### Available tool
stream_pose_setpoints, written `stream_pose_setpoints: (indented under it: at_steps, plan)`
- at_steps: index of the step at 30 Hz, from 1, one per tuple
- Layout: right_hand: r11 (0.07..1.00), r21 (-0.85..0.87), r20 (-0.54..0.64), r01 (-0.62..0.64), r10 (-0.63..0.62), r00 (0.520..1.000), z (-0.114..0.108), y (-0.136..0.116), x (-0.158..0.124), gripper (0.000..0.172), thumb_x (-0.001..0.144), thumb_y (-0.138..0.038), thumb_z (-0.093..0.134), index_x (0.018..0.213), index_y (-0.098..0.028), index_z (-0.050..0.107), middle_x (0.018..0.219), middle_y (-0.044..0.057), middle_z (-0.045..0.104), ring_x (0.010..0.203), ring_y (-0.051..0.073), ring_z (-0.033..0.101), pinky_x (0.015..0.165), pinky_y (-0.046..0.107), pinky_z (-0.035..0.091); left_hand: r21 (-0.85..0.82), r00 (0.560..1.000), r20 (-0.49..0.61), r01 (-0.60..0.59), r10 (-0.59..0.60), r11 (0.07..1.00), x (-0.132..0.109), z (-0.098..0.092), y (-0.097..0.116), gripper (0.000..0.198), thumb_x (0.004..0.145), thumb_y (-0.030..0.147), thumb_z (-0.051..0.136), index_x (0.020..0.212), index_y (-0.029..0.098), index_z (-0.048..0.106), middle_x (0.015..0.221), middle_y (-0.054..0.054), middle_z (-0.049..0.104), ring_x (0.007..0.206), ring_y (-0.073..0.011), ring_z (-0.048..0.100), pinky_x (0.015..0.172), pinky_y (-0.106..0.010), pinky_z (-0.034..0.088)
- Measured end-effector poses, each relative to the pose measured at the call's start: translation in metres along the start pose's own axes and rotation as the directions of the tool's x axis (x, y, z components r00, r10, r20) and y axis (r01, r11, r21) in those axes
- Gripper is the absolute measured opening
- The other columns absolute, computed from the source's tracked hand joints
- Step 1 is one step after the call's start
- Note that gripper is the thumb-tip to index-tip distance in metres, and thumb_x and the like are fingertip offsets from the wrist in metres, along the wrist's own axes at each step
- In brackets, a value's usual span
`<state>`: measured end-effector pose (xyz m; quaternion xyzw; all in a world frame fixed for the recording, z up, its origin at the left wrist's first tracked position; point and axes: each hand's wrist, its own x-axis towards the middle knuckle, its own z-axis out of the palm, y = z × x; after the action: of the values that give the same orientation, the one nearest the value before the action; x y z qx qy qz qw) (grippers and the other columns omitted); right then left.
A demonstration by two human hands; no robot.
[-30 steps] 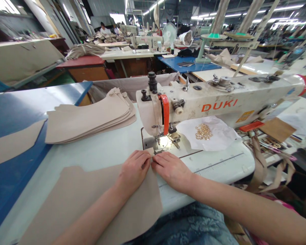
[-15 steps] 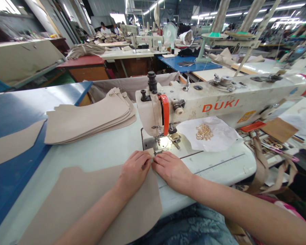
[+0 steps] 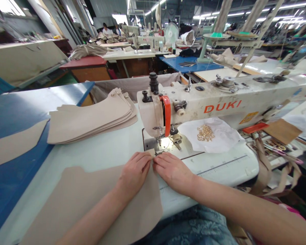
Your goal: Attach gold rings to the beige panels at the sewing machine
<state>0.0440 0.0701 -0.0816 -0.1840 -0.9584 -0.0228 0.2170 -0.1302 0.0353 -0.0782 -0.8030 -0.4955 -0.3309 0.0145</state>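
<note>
A large beige fabric panel point(image 3: 97, 194) lies over the front of the machine table and partly under my left forearm. Close in front of the needle plate point(image 3: 161, 144), the fingers of my left hand point(image 3: 135, 170) are closed on the panel's upper corner. Against them, my right hand point(image 3: 175, 173) pinches the same corner, its fingers pressed together. A small tip of beige material shows above the left fingers; the exact grip is hidden. Over the plate stands the head of a white sewing machine point(image 3: 186, 105) with an orange guard.
A stack of beige panels point(image 3: 91, 119) lies left of the machine, and another beige piece point(image 3: 17, 144) on a blue table point(image 3: 5, 119). Small gold-coloured metal fittings point(image 3: 205, 133) rest on a white cloth point(image 3: 224, 139). Pink-handled scissors point(image 3: 290, 157) and straps point(image 3: 264, 170) are at right.
The view has shifted slightly, so the scene sits a little further right. Both hands keep their place at the panel's corner, with hardly any visible movement.
</note>
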Motion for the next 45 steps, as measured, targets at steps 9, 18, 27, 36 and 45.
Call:
stream_pose_setpoints:
  at_steps: [9, 18, 27, 36, 45]
  plan:
    - [1.000, -0.021, 0.063, 0.012, -0.011, 0.998, -0.003, 0.016, 0.004, 0.008, 0.088, -0.016, 0.056, 0.086, -0.012, 0.062, 0.094, 0.009, 0.063, 0.092, 0.021, 0.054, 0.093, 0.036, 0.042, 0.037, 0.998, -0.015, -0.058, 0.058, 0.998, 0.011, 0.009, -0.005, 0.022, 0.092, 0.017, 0.042, 0.086, 0.017, 0.063, 0.084, -0.006, 0.069, 0.079, -0.0181, 0.062, 0.074, -0.033, 0.054]
    - [0.997, -0.063, 0.082, -0.044, 0.049, 0.995, -0.003, 0.045, 0.008, 0.008, 0.091, -0.016, 0.053, 0.088, -0.014, 0.060, 0.099, 0.008, 0.064, 0.087, 0.019, 0.056, 0.077, 0.032, 0.045, 0.075, 0.996, -0.015, -0.083, 0.084, 0.994, 0.039, 0.025, -0.018, 0.027, 0.094, 0.019, 0.038, 0.085, 0.017, 0.064, 0.084, -0.006, 0.070, 0.081, -0.0185, 0.063, 0.075, -0.033, 0.055]
    - [0.994, -0.090, 0.019, -0.061, 0.063, 0.998, 0.000, 0.049, 0.009, 0.014, 0.091, -0.014, 0.050, 0.082, -0.015, 0.060, 0.089, 0.007, 0.065, 0.080, 0.019, 0.055, 0.081, 0.033, 0.043, 0.102, 0.998, -0.035, -0.054, 0.057, 0.993, 0.044, 0.027, -0.024, 0.033, 0.094, 0.023, 0.036, 0.083, 0.018, 0.066, 0.080, -0.005, 0.070, 0.077, -0.0184, 0.063, 0.072, -0.031, 0.055]
    - [0.994, -0.072, 0.057, -0.084, 0.089, 0.994, 0.004, 0.049, 0.009, 0.014, 0.091, -0.014, 0.049, 0.084, -0.016, 0.061, 0.095, 0.007, 0.063, 0.088, 0.020, 0.055, 0.086, 0.033, 0.043, 0.108, 0.997, -0.055, -0.055, 0.061, 0.993, 0.044, 0.027, -0.026, 0.035, 0.094, 0.025, 0.037, 0.079, 0.019, 0.068, 0.076, -0.005, 0.071, 0.074, -0.0182, 0.065, 0.070, -0.030, 0.056]
    - [0.991, -0.102, 0.049, -0.086, 0.092, 0.995, -0.002, 0.047, 0.004, 0.015, 0.094, -0.016, 0.048, 0.089, -0.014, 0.062, 0.104, 0.008, 0.066, 0.090, 0.019, 0.058, 0.082, 0.032, 0.046, 0.060, 0.997, -0.022, 0.074, -0.073, 0.995, 0.044, 0.027, -0.023, 0.028, 0.091, 0.024, 0.043, 0.083, 0.019, 0.069, 0.081, -0.006, 0.072, 0.079, -0.0184, 0.066, 0.075, -0.031, 0.056]
